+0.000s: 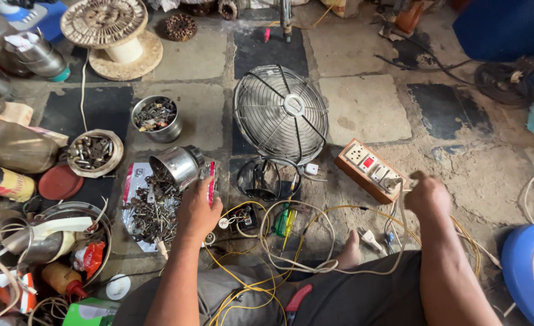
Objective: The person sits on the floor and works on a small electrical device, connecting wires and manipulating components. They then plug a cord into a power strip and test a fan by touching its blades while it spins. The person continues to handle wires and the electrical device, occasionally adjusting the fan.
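Stone floor (363, 105), scattered screws (152, 211), fan guard (280, 113), socket box (369, 169), tangled wires (291, 241)

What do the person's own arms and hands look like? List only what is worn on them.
Nothing is worn on either one. The left hand and right hand are bare: no gloves, and no rings, watch or bands that can be made out. Both forearms are bare too, with no sleeve showing in the head view. The only clothing visible is grey shorts over the lap.
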